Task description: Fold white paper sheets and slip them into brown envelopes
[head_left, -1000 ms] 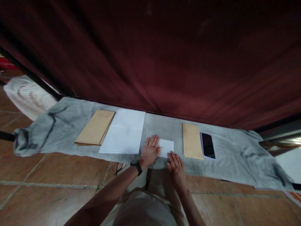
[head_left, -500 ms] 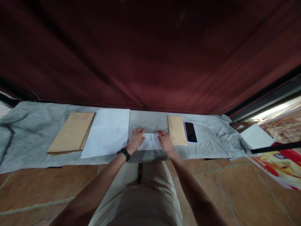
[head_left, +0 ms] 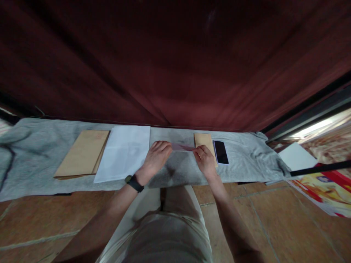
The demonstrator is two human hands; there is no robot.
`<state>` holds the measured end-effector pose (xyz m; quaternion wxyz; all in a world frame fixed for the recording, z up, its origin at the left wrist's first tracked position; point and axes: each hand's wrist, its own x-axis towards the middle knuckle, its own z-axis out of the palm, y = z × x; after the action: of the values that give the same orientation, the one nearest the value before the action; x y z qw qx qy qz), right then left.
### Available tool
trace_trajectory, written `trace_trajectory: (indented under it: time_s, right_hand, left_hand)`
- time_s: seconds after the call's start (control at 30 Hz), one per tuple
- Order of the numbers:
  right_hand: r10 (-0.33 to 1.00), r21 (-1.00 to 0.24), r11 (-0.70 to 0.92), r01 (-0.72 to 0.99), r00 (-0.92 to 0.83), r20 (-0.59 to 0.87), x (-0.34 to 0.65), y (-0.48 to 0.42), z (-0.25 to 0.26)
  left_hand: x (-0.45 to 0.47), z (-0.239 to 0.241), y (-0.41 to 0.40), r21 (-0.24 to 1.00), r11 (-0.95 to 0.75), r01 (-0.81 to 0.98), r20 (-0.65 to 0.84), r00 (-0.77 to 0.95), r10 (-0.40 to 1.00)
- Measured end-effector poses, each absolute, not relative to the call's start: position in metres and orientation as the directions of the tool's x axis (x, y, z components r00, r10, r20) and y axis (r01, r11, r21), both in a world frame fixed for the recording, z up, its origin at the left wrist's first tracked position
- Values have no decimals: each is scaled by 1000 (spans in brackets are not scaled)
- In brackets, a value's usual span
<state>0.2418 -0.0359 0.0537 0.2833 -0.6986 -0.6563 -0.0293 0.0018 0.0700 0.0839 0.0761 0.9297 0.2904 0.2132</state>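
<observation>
A folded white paper (head_left: 181, 147) is lifted a little above the grey cloth (head_left: 246, 164), seen nearly edge-on. My left hand (head_left: 155, 157) is closed on its left end and my right hand (head_left: 204, 157) is pinched on its right end. A black band sits on my left wrist. Right behind my right hand lies a brown envelope (head_left: 203, 140), partly hidden by the hand.
A stack of white sheets (head_left: 124, 152) and a pile of brown envelopes (head_left: 83, 153) lie on the cloth to the left. A black phone (head_left: 221, 152) lies right of the single envelope. A dark red curtain (head_left: 175, 62) hangs behind. Papers (head_left: 297, 156) lie on the tiled floor at right.
Both hands went from pressing the folded paper flat on the cloth to gripping its ends and raising it off the cloth. The camera view swung to the right early on.
</observation>
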Motion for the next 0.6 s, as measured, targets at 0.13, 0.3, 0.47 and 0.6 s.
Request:
trace_trajectory:
  time_s: [0.13,0.3,0.47,0.6]
  right_hand:
    - [928,-300,106,948,13,371,229,-66,19]
    - [948,-301,142,943,-42,315,212,-101,-24]
    - [943,-376,129,918,3,333,204,-114,-38]
    - [939,-458,119,881,50,340,188,-107,-40]
  left_hand:
    - [-14,41,40,201,-854,480,266,812,519]
    - [-34,-17,8,167,-885,434,213,861,462]
    - [-40,-30,2,194,-875,444,177,861,477]
    - [-40,-27,2,222,-868,445,155,863,482]
